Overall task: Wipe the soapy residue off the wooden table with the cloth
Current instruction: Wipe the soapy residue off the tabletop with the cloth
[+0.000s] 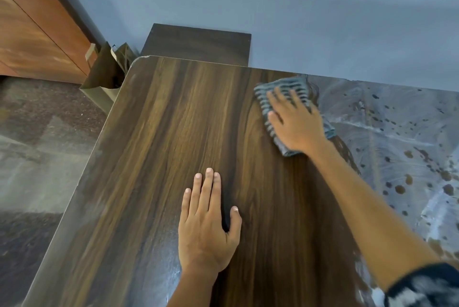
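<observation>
Striped grey cloth (pixel 280 88) flat on the wooden desk (pixel 154 157), far side, at the edge of the soapy residue (pixel 387 128) filming the right part. Pinned under right hand (pixel 295 120), fingers spread, pressing not pinching. Left hand (pixel 206 222) flat nearby, fingers together, bracing. Best swept rightward in overlapping passes, even pressure, refolding once the cloth looks loaded.
</observation>
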